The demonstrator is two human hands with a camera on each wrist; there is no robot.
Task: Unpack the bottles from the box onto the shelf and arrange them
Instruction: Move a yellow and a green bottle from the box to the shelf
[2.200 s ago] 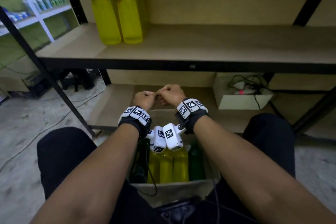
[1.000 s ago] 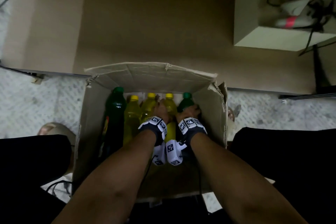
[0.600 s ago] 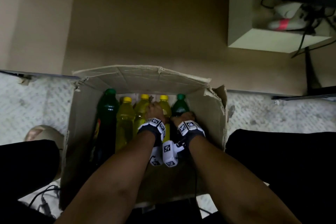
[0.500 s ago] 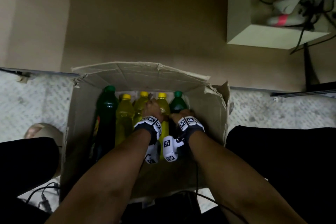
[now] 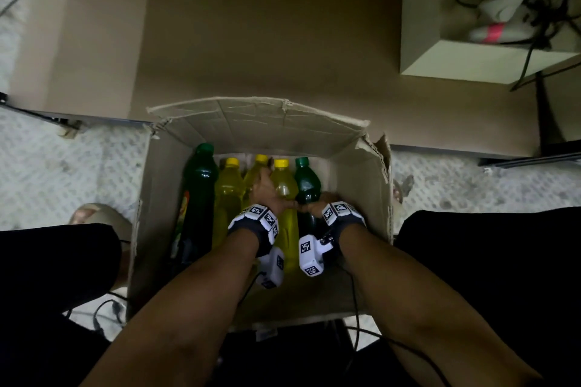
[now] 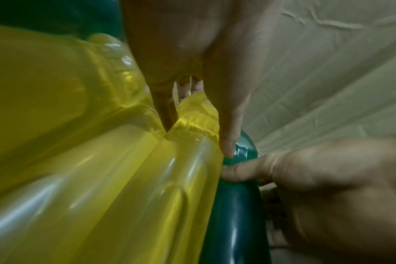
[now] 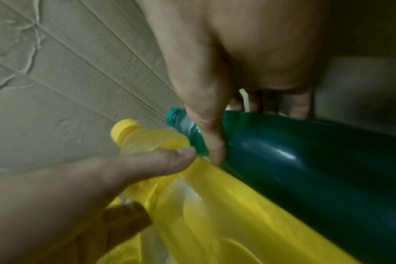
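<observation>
- Bottles, five clear plastic ones with screw caps, stand upright in a row inside an open brown corrugated cardboard box (image 5: pixel 358 185) on the floor between the person's knees.
- Row order, left to right: tall dark green bottle (image 5: pixel 201 185), yellow bottle with yellow cap (image 5: pixel 229 188), second yellow bottle (image 5: pixel 257 166), third yellow bottle (image 5: pixel 284 182), small green bottle with green cap (image 5: pixel 306 179).
- Left hand (image 5: pixel 267 190) is down in the box, with its fingers pushed between the second and third yellow bottles and its thumb on the other side of the third; it is clamped round that bottle below the shoulder.
- Right hand (image 5: pixel 323 198) is wrapped round the small green bottle, thumb on the side facing the yellow bottle, fingers curled behind it.
- In the wrist views, the two thumbs lie just beside each other in the seam between the two gripped bottles.
- Bottles sit touching side by side against the far wall of the box; the near part of the box floor is bare.
- Far flap of the box stands up, its edge torn at the right corner.
- Beyond the box lies a low tan shelf board (image 5: pixel 251 41); a pale open carton (image 5: pixel 446 50) holding cables and a white device stands on its right end.
</observation>
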